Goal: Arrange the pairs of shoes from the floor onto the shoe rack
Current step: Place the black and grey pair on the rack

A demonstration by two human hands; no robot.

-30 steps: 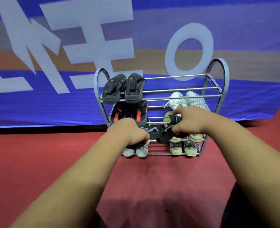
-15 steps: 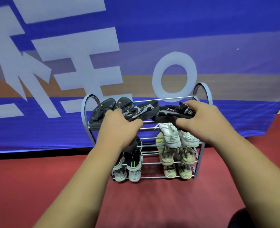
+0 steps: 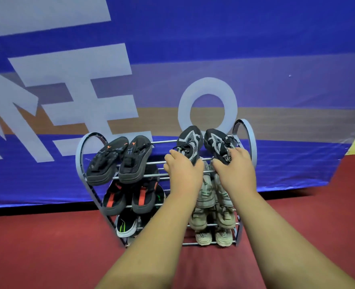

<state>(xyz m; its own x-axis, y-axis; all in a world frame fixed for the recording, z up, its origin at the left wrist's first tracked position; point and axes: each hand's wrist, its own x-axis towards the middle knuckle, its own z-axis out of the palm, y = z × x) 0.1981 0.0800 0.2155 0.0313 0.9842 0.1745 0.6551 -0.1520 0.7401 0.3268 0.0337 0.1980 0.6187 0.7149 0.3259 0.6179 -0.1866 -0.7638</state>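
Two shoes sit toe-up on the top tier of the shoe rack (image 3: 81, 155), at its right end: the left black-and-grey sneaker (image 3: 190, 141) and the right black-and-grey sneaker (image 3: 215, 142); they lean back against the rear rail, toes just apart, heels towards us. We see the left hand (image 3: 183, 173) on the heel of the left black-and-grey sneaker, fingers curled over its collar, knuckles up; the right hand (image 3: 233, 171) grips the heel of the right black-and-grey sneaker in the same way, fingers (image 3: 224, 160) folded down onto the shoe. The two hands lie side by side, close but not touching.

The right sneaker stands just beside the rack's right arch (image 3: 252, 147); we cannot tell whether it touches. At the left end of the same tier a black pair with orange marks (image 3: 120, 159) hangs its heels over the front rail; a stretch of bare top rails (image 3: 162, 163) lies between that pair and the left hand.

Below, on the left, we make out black shoes with red stripes (image 3: 128, 197) and a black shoe with a green stripe (image 3: 125, 226); on the right, pale sneakers (image 3: 207, 195) and beige sneakers (image 3: 202, 237), partly hidden by the forearms.

The rack backs onto a blue banner (image 3: 276, 59); red floor (image 3: 36, 247) spreads to both sides and in front.
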